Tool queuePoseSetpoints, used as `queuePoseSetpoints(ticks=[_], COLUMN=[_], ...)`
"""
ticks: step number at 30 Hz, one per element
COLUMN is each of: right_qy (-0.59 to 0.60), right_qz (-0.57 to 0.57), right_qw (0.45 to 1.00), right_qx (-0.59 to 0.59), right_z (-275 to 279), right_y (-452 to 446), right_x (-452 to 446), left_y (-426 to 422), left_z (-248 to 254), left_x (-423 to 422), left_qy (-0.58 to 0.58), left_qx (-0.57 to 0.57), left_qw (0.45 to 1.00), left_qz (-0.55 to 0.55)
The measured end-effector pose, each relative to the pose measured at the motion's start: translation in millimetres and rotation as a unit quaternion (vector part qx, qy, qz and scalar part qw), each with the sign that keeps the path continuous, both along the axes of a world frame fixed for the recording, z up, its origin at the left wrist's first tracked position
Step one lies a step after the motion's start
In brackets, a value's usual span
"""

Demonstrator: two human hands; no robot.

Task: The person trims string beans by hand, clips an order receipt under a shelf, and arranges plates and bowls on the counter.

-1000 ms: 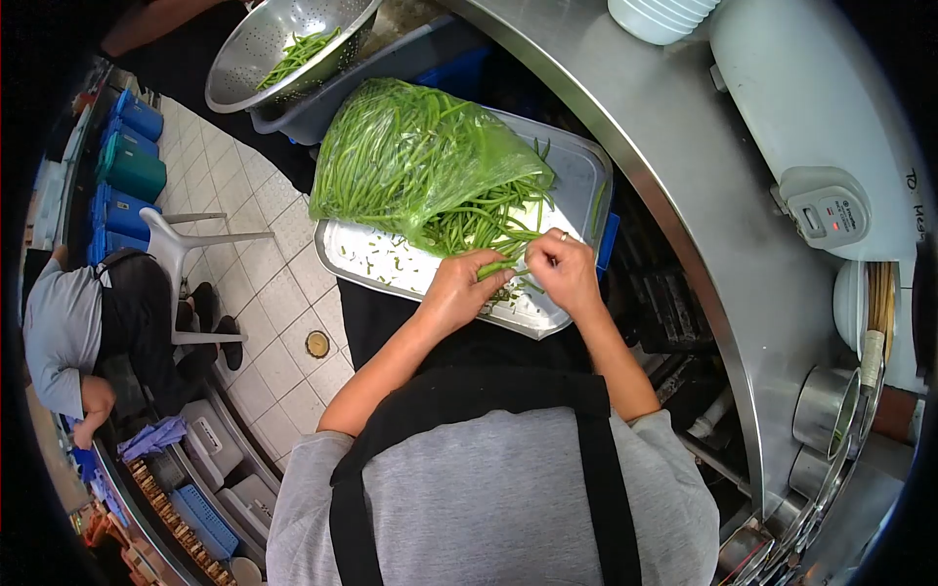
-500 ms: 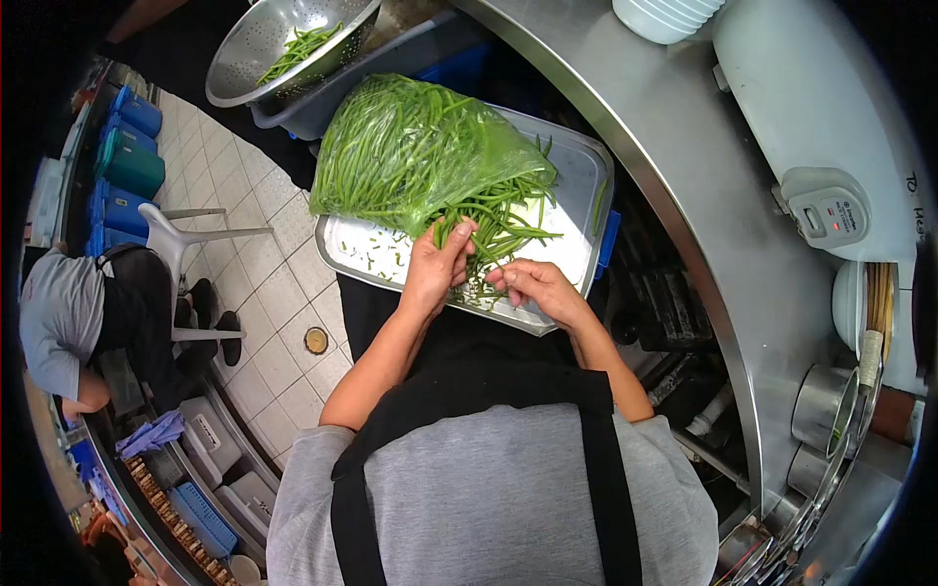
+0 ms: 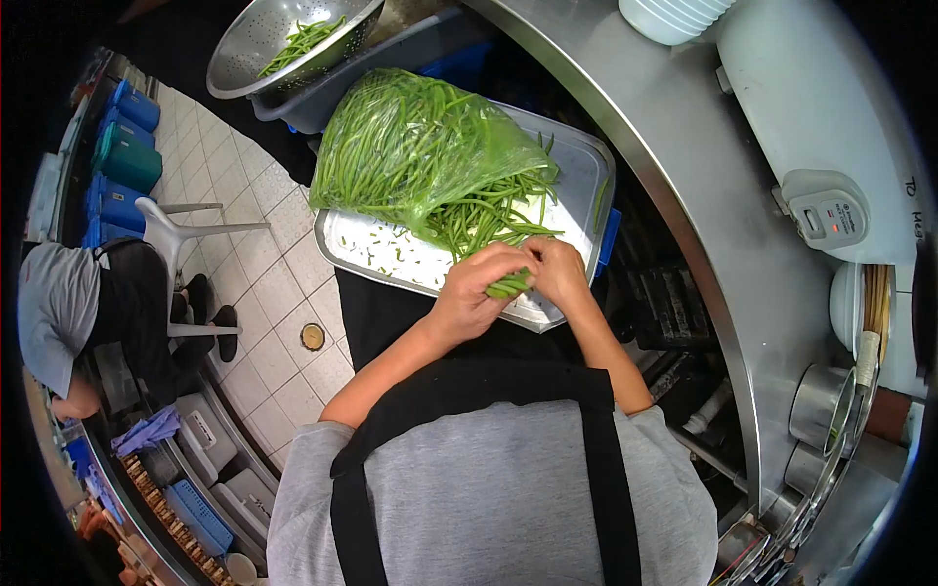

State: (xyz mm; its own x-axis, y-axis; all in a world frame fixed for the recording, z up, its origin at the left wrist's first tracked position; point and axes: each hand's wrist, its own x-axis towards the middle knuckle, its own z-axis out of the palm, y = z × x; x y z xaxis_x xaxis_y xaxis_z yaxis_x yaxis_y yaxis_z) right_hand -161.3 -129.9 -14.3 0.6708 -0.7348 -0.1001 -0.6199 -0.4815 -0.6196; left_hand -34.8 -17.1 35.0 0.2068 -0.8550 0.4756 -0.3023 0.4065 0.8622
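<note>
My left hand [image 3: 477, 291] is closed round a small bunch of green beans [image 3: 508, 285], whose cut-looking ends stick out below the fingers. Against it, at the bunch's right end, is my right hand [image 3: 559, 272], its fingers bent and pressed together; what they pinch is hidden. Both hands are over the near edge of a metal tray [image 3: 352, 256]. On that tray lies a clear plastic bag [image 3: 420, 146] full of green beans, its mouth towards the right. Loose green beans [image 3: 489, 217] spill from the mouth, and short bean bits are scattered on the tray's left part.
A steel colander [image 3: 239, 68] with some beans sits over a grey tub [image 3: 318, 112] beyond the tray. A curved steel counter [image 3: 674, 176] runs along the right, bearing white bowls [image 3: 669, 18] and a rice cooker [image 3: 831, 210]. At left are a white chair [image 3: 166, 234] and another person [image 3: 63, 303].
My left hand has moved right and nearer to me, its fingers now wrapped round the bunch. My right hand has risen and come up against it.
</note>
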Motion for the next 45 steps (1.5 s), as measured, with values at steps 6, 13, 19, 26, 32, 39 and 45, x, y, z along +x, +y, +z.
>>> queuePoseSetpoints(ticks=[6, 13, 19, 26, 32, 39, 45], right_qy=[0.015, -0.036, -0.215, -0.08, -0.03, -0.234, -0.172], right_qz=[0.115, 0.122, 0.011, 0.11, 0.076, 0.026, 0.024], right_qw=[0.978, 0.987, 0.928, 0.976, 0.988, 0.869, 0.875], right_qx=[-0.174, -0.102, 0.303, -0.169, 0.131, 0.436, 0.451], right_z=[-18.5, -20.1, 10.6, 16.4, -7.1, -20.8, -25.8], right_y=[7.3, 8.4, -3.0, -5.0, 0.0, 25.2, 14.7], right_x=[-4.2, 5.7, -3.0, -5.0, -11.8, -7.3, -16.8], left_y=[0.5, 3.5, -2.1, 1.0, 2.4, 1.6, 7.4], left_z=[-21.3, -41.7, -48.6, -60.0, -40.2, -40.3, -44.8], left_x=[29.0, 26.2, 8.0, 11.5, 22.0, 21.0, 25.0], left_qy=[0.506, 0.447, 0.291, 0.307, 0.457, 0.46, 0.484], left_qx=[0.165, 0.301, 0.324, 0.356, 0.355, 0.341, 0.26], left_qw=[0.843, 0.839, 0.9, 0.882, 0.816, 0.82, 0.833], left_qz=[0.08, 0.079, -0.021, -0.042, -0.011, -0.001, 0.062])
